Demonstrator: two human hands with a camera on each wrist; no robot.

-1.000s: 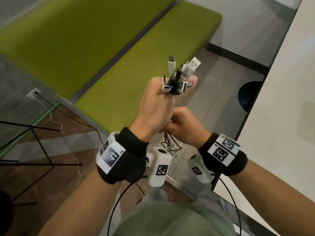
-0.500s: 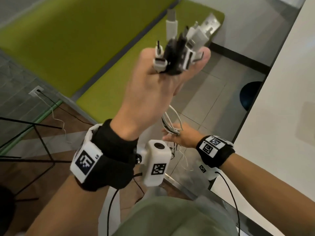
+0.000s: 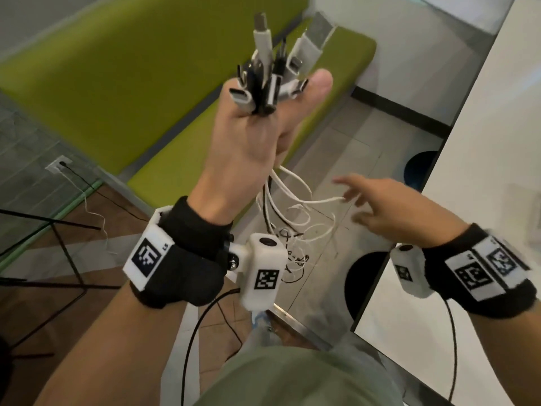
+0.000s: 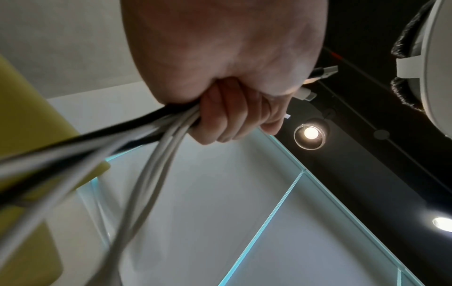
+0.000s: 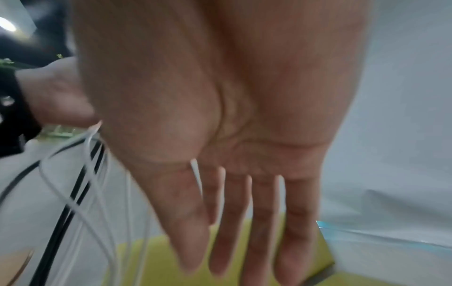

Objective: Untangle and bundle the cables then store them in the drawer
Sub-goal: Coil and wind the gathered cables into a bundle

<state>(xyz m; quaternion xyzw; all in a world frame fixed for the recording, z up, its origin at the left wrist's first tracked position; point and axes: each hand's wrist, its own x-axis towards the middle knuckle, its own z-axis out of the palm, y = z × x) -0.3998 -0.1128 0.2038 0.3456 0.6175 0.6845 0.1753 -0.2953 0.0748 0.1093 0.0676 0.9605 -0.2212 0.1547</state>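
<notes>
A person's left hand [image 3: 251, 148] is raised and clenched round a bunch of cables [image 3: 288, 200], the plugs [image 3: 272, 74] fanning out above the fist and the white and black cords hanging in loose loops below. To the right, the right hand [image 3: 389, 209] is spread, fingers [image 5: 229, 222] straight, one white cord lying across them but not grasped. A green bench [image 3: 140, 83] lies beyond; no drawer is in view. The cords look light, limp and prone to snagging, and are likely best gathered just under the fist, then run downward.
</notes>
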